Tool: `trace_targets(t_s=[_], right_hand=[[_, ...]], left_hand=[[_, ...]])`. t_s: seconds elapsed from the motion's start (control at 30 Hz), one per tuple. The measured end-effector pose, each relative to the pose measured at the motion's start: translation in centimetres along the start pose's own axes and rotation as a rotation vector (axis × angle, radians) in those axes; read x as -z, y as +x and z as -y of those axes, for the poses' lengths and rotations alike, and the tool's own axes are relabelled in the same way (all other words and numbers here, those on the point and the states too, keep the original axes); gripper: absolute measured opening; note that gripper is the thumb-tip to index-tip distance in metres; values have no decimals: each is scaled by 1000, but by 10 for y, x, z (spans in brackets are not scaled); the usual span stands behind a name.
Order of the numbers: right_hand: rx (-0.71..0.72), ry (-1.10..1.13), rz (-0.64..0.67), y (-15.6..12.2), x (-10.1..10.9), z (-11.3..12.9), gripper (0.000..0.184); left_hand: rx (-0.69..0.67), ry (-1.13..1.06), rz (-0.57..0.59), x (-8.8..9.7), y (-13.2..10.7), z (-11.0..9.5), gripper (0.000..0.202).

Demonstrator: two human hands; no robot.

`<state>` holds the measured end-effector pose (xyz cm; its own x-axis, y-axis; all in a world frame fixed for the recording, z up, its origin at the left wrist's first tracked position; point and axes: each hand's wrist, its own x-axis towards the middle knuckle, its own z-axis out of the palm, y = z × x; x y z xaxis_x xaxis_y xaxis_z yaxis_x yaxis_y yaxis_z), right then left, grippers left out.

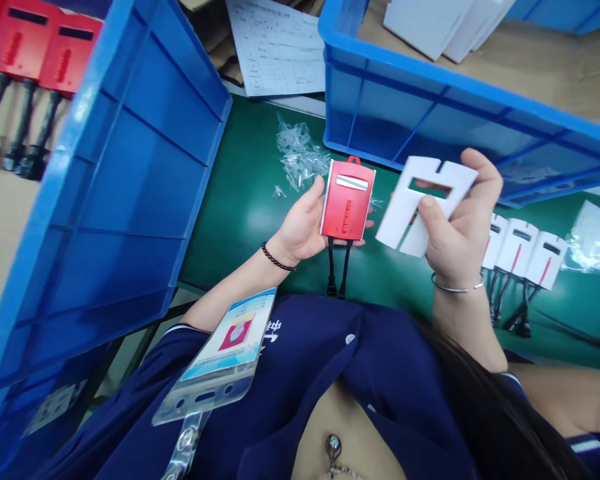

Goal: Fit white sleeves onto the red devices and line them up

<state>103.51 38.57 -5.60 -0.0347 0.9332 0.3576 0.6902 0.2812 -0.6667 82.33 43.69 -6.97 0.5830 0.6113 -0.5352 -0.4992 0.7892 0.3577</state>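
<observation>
My left hand [303, 223] holds a red card package [347, 200] upright over the green table [240, 200]; two black cable ends [337, 270] hang below it. My right hand [457, 223] grips a white cut-out cardboard piece [423, 200], thumb on its front, just right of the red package. The two pieces are close but apart.
A large blue crate [120, 173] stands tilted at the left, another blue crate [430, 87] with white cards at the back right. Clear plastic ties [300, 157] lie on the table. White-carded cables [523, 253] lie at the right. Red packages [40, 47] lie at the far left. A printed sheet [277, 47] lies behind.
</observation>
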Motion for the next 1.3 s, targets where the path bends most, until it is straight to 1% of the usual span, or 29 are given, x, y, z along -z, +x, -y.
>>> trace_targets(t_s=[0.03, 0.1, 0.17, 0.23, 0.33, 0.5, 0.57, 0.67, 0.7, 0.77, 0.87, 0.93, 0.97, 1.07, 1.17, 1.23, 1.3], right_hand=[[3, 25, -39, 5, -6, 5, 67], [-1, 85, -108, 12, -19, 11, 61], [4, 93, -129, 16, -31, 10, 54], [5, 54, -162, 16, -37, 5, 52], [10, -43, -189, 15, -37, -6, 52], [26, -101, -167, 14, -32, -17, 42], [22, -124, -166, 14, -32, -19, 41], [28, -156, -169, 14, -33, -19, 42], [33, -166, -170, 14, -33, -19, 43], [39, -182, -165, 14, -33, -20, 44], [20, -170, -153, 13, -34, -23, 44], [-8, -93, -157, 13, -37, -25, 46], [-25, -20, -166, 13, -39, -26, 48], [-105, 317, -203, 13, -46, -27, 53], [-241, 657, -148, 14, -50, -25, 46], [-313, 798, -104, 14, -50, -23, 41], [-350, 878, -98, 14, -48, -21, 38]], left_hand=[[9, -15, 1, -4, 3, 5, 65], [9, -54, 1, -11, 8, 12, 60], [15, -74, 28, -16, 10, 17, 58], [18, -90, 73, -20, 9, 19, 59], [22, -120, 119, -25, 4, 18, 60], [35, -71, 123, -29, -1, 18, 61], [17, -27, 136, -28, -1, 19, 54], [-44, 67, 172, -25, 0, 23, 36], [-72, 102, 176, -24, 0, 24, 37], [-119, 164, 162, -23, 0, 26, 46], [-141, 224, 97, -22, 0, 28, 49], [-148, 252, 78, -20, 2, 28, 48], [-161, 270, 93, -18, 3, 28, 48], [-255, 358, 193, -11, 6, 30, 51], [-334, 438, 242, -5, 7, 33, 52], [-361, 476, 243, -3, 7, 35, 51], [-386, 504, 243, -3, 8, 37, 51]])
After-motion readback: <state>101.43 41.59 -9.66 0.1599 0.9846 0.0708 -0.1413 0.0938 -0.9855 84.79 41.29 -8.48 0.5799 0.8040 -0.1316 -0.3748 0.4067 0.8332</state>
